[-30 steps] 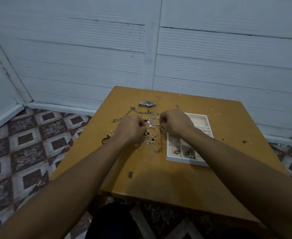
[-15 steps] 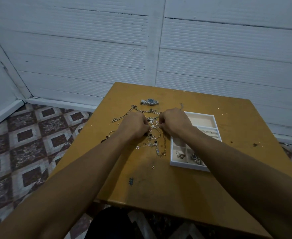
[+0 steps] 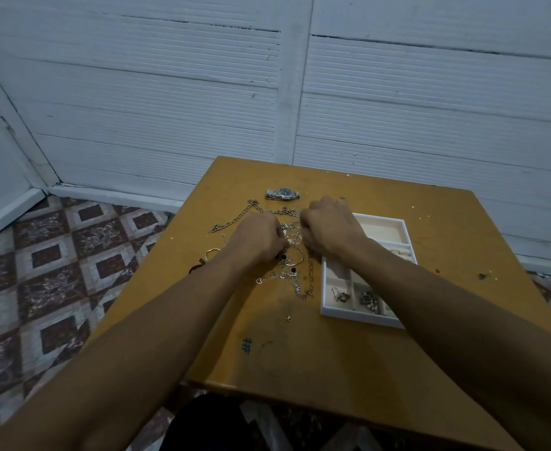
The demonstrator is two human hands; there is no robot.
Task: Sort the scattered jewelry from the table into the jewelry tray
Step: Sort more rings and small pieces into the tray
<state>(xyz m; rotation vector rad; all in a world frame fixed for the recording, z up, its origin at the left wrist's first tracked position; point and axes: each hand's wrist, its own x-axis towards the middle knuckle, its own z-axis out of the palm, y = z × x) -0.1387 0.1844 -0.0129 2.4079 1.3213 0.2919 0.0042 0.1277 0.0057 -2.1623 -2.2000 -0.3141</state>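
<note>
Pinching tangled jewelry between opposing curled fingers.

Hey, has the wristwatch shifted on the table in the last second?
No. The wristwatch sits at the same spot by the table's far edge.

Shiny metal watch and chains; matt, scuffed wooden table; smooth matt jewelry tray.
</note>
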